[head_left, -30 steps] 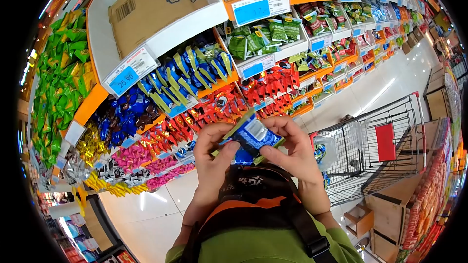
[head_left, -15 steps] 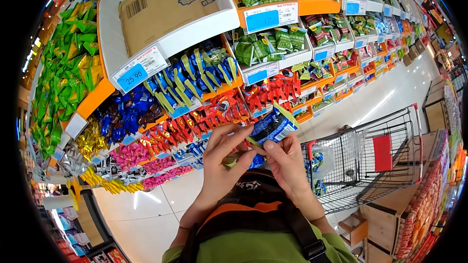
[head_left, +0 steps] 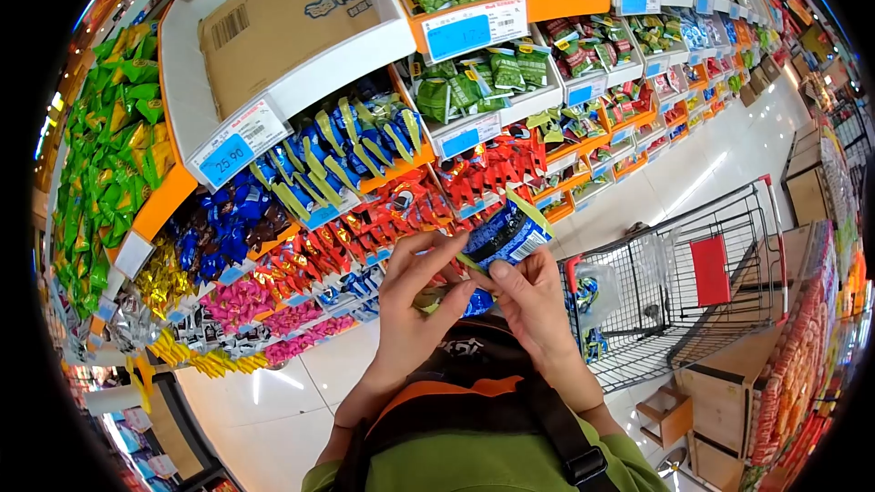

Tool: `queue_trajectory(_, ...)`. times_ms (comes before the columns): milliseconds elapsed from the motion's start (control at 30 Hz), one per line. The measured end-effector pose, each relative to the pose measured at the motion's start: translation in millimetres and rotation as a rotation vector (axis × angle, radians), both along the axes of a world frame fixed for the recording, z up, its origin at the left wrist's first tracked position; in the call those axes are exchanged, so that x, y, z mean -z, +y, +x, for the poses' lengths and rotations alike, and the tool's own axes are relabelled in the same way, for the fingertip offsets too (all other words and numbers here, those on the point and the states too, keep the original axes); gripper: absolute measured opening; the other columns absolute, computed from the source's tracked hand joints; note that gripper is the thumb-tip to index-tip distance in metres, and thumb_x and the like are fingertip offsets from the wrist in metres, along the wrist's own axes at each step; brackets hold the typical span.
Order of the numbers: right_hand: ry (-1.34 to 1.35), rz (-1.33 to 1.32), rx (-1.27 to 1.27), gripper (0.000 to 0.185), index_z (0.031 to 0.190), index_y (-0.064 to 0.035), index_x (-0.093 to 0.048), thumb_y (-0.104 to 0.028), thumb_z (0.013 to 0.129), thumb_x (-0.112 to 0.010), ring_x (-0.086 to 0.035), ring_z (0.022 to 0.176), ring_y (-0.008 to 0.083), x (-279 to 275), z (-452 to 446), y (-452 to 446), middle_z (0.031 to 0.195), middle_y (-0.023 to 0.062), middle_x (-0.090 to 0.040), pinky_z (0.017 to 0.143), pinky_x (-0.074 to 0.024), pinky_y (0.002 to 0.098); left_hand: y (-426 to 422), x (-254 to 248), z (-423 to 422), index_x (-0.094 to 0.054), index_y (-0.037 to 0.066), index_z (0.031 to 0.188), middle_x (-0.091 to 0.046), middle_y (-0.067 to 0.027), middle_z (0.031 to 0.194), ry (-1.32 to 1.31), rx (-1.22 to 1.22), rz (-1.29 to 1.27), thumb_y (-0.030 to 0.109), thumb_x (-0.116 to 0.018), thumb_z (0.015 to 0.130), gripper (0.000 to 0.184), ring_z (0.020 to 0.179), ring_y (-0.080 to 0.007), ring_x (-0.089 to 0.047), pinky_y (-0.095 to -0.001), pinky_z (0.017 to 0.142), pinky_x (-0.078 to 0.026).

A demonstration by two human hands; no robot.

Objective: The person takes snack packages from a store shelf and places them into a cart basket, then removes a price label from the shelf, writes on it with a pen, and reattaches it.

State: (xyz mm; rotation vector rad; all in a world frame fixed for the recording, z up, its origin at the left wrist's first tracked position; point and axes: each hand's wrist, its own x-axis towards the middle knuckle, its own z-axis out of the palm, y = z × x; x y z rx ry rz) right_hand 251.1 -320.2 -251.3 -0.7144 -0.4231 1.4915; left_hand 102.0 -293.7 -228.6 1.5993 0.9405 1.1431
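A small blue snack packet (head_left: 515, 235) with yellow-green ends and a barcode is held up in front of my chest. My right hand (head_left: 536, 310) pinches its lower edge, thumb on top. Closed in from the other side, my left hand (head_left: 410, 296) has its fingertips at the packet's left edge. Below it, a second blue packet (head_left: 478, 302) shows partly between my hands, its pale green end by my left palm. My fingers hide most of this lower packet, so I cannot tell which hand bears it.
Tiered shelves of wrapped snacks (head_left: 337, 150) stand ahead, with a cardboard box (head_left: 283, 23) in the upper bin. A wire shopping cart (head_left: 656, 282) holding bagged packets stands to my right. Near it are a wooden stool (head_left: 663, 415) and stacked goods (head_left: 793, 383).
The view has turned slightly, so the shelves sit further left and the cart a little higher. Both hands keep nearly the same hold on the packets.
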Motion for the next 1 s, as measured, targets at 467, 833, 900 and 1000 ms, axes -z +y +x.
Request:
queue_trajectory(467,-1.755,-1.196,0.29,0.036,0.114,-0.0096,-0.055,-0.024,0.082,-0.06,-0.061,0.091,0.0408,306,219,-241,0.098,0.0253,-0.063,0.077,-0.0468,0.0483,6,10,5,-0.039,-0.003,0.132,-0.051,-0.0154,0.131,-0.972,0.194,-1.029,0.022,-0.041,0.095,0.045,0.118,-0.0288,-0.052,-0.0484,0.102,-0.041)
queue_trajectory(833,-1.53,-1.101,-0.458,0.033,0.108,-0.0143,-0.067,-0.035,0.086,-0.054,-0.065,0.091,0.0346,383,231,-307,0.094,0.0189,-0.068,0.077,-0.0502,0.0433,10,6,15,-0.038,0.0,0.136,-0.047,-0.0126,0.133,-0.834,0.347,-1.004,0.027,-0.035,0.101,0.045,0.121,-0.0243,-0.05,-0.0453,0.102,-0.043)
queue_trajectory(900,-1.635,-1.264,-0.228,0.03,0.107,-0.0102,-0.066,-0.03,0.088,-0.053,-0.064,0.09,0.0371,326,209,-250,0.094,0.0203,-0.067,0.077,-0.0497,0.0445,10,6,15,-0.039,0.0,0.136,-0.048,-0.0119,0.133,-0.829,0.367,-1.008,0.027,-0.035,0.101,0.044,0.12,-0.024,-0.05,-0.0461,0.102,-0.043)
queue_trajectory(1000,-1.828,-0.81,0.413,0.023,0.105,-0.0022,-0.063,-0.017,0.092,-0.052,-0.063,0.083,0.0326,303,208,-209,0.092,0.0186,-0.065,0.073,-0.05,0.0389,8,4,16,-0.041,0.001,0.136,-0.049,-0.0105,0.132,-0.817,0.341,-0.985,0.027,-0.036,0.101,0.043,0.119,-0.0222,-0.051,-0.0455,0.1,-0.044)
